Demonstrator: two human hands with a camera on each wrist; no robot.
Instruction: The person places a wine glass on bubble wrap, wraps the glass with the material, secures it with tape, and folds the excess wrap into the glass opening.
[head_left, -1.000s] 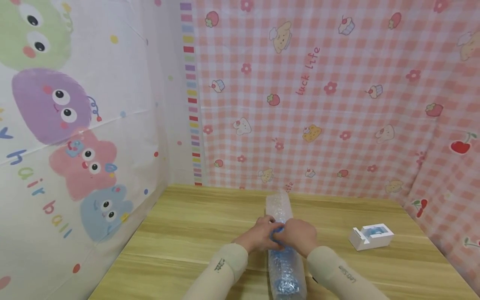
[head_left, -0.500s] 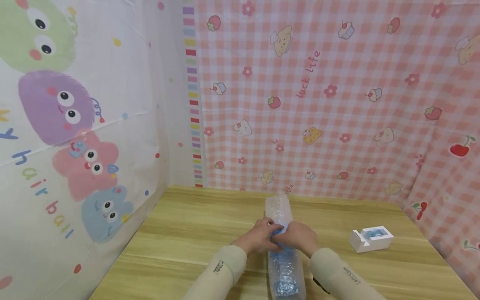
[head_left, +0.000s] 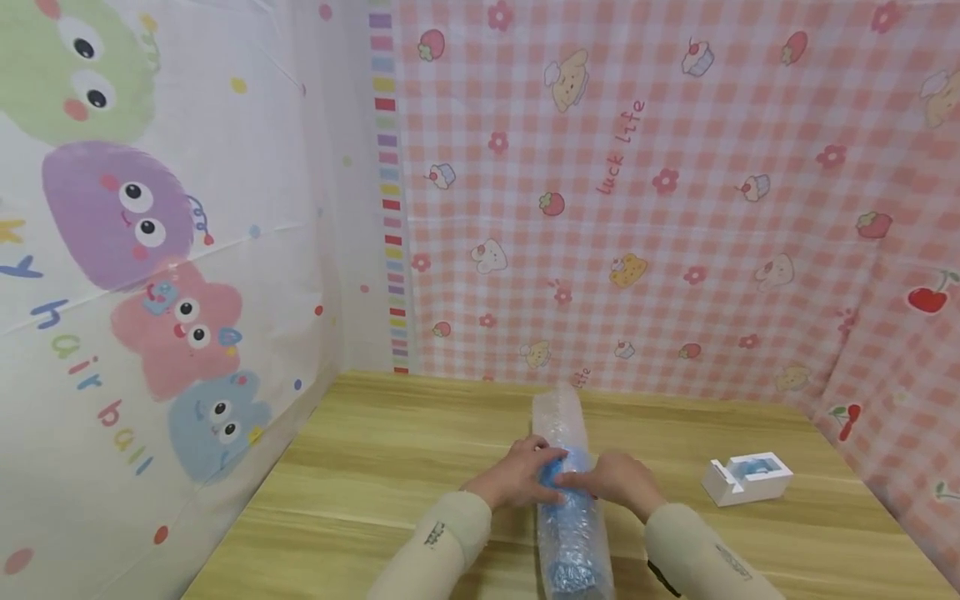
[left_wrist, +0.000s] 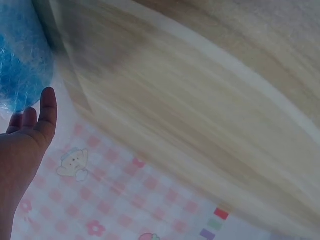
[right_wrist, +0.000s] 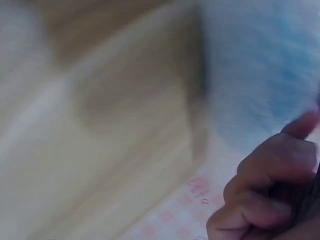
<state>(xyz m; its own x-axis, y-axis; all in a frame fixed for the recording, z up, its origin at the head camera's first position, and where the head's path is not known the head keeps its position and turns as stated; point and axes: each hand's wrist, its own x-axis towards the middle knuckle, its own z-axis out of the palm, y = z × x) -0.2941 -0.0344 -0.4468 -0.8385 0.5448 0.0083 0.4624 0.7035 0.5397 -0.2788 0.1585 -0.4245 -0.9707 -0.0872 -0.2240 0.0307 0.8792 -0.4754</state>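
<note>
A long roll of clear bubble wrap (head_left: 573, 542) lies lengthwise on the table, with something blue inside. My left hand (head_left: 517, 475) rests on its left side, index finger and thumb reaching over the top around a brighter blue patch (head_left: 551, 472). In the left wrist view, its outer fingers (left_wrist: 48, 112) lie fairly straight against the wrap. On the roll's right side is my right hand (head_left: 622, 482), one digit stretched across the top and touching the wrap. Its other fingers (right_wrist: 260, 185) are curled in the right wrist view, with nothing visible in them.
A white tape dispenser (head_left: 748, 481) with a light blue roll stands on the wood-grain table (head_left: 390, 467), right of the hands. Printed cloths hang behind and along the sides: a pink checked one (head_left: 487, 200) and a white cartoon one (head_left: 285, 167).
My right hand has moved a little to the right, apart from the left one, and its digit now stretches across the wrap. The left hand has stayed on the roll.
</note>
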